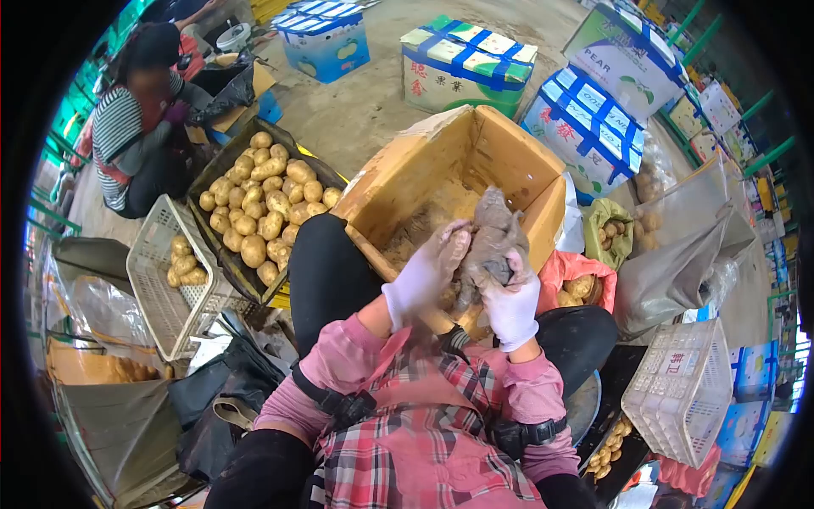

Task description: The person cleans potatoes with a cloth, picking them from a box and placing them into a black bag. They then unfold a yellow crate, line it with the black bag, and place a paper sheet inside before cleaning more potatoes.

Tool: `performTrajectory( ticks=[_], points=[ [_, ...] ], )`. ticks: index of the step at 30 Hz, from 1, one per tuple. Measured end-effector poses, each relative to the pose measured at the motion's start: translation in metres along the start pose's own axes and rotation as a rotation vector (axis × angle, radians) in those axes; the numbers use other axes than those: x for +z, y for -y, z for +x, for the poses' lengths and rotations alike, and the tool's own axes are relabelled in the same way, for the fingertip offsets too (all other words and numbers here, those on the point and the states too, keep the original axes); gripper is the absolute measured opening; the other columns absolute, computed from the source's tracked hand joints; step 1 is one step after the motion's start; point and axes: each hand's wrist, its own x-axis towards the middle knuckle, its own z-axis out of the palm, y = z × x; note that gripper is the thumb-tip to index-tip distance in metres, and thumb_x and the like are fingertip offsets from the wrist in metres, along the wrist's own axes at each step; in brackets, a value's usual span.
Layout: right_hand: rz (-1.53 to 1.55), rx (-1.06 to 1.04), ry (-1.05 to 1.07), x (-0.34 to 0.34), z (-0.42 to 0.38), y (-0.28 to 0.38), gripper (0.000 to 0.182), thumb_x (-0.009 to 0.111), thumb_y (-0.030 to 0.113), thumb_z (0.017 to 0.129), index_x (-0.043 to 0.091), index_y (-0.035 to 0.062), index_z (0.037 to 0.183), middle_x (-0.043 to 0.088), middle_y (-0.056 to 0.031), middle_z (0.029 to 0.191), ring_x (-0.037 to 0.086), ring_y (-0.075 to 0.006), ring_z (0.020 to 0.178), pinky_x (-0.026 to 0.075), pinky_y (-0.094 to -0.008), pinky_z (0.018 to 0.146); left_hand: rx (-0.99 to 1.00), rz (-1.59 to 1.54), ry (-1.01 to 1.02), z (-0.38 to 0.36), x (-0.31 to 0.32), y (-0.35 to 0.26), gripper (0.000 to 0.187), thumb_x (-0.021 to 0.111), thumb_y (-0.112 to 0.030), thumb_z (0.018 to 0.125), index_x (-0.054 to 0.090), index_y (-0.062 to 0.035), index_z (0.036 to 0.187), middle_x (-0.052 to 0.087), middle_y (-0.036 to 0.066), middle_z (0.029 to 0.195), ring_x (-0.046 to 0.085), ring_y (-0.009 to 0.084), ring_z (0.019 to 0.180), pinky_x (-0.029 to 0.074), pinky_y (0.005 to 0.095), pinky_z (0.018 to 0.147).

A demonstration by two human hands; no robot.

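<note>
Both my hands wear white gloves and meet above the near side of an open cardboard box. My left hand, slightly blurred, is closed around a potato, mostly covered by the fingers. In my right hand is a bunched, dirt-stained grey cloth, pressed close beside the potato. Loose brown dirt lies on the floor of the box. To the left, a dark-lined crate is heaped with pale yellow potatoes.
A white plastic basket with a few potatoes stands left. A red bag and a green bag of potatoes sit right, near another white basket. Taped cartons stand ahead. Another person crouches at upper left.
</note>
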Motion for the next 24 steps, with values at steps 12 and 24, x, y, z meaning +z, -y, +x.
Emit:
performTrajectory(
  ticks=[12, 24],
  points=[
    [0.528, 0.062, -0.016, -0.013, 0.035, -0.009, 0.038, 0.053, 0.005, 0.096, 0.045, -0.0011, 0.132, 0.06, -0.0095, 0.119, 0.059, -0.0156, 0.108, 0.052, -0.0292, 0.087, 0.049, -0.468, 0.278, -0.021, -0.007, -0.031, 0.055, 0.054, -0.03, 0.1, 0.034, -0.0044, 0.144, 0.051, 0.01, 0.133, 0.059, 0.0224, 0.112, 0.055, 0.0387, 0.089],
    [0.073, -0.204, -0.057, 0.024, -0.009, 0.03, 0.053, 0.072, -0.007, 0.076, 0.054, -0.0022, 0.126, 0.061, -0.0069, 0.12, 0.055, -0.015, 0.113, 0.041, -0.0283, 0.101, 0.054, 0.074, -0.103, 0.008, 0.012, -0.011, 0.043, 0.064, -0.019, 0.094, 0.049, 0.0015, 0.129, 0.063, 0.008, 0.114, 0.06, 0.0148, 0.101, 0.05, 0.03, 0.083]
  ],
)
